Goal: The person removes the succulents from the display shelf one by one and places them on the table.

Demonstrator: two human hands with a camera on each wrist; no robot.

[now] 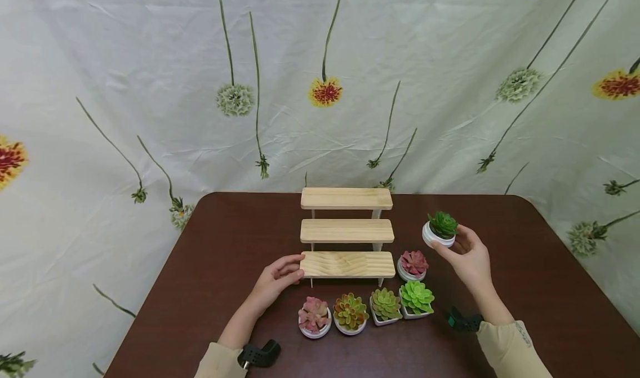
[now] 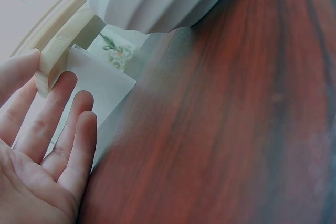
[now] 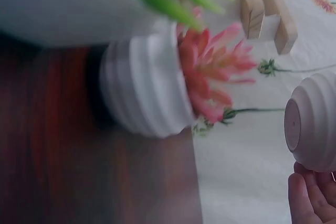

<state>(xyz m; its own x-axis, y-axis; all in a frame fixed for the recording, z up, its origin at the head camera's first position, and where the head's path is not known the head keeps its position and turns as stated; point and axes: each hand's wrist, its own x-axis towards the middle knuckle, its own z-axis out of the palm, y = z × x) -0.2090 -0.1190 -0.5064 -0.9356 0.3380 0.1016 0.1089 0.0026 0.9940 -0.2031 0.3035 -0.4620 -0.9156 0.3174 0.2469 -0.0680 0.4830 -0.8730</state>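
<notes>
At three o'clock of the wooden stand (image 1: 347, 231), the right hand (image 1: 467, 258) pinches a green succulent pot (image 1: 439, 229) aloft; the left hand (image 1: 276, 278), fingers straight, touches the stand's nine o'clock end.

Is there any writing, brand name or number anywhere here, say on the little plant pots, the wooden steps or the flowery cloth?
None: no readable text in any view.
The white ribbed pot with the green succulent, held in the right hand, is plain.
The three-step pale wooden stand, touched by the left hand, is unmarked.
The flower-printed backdrop cloth shows only pictures.
A faint mark on the right beige sleeve is too small to read.
</notes>
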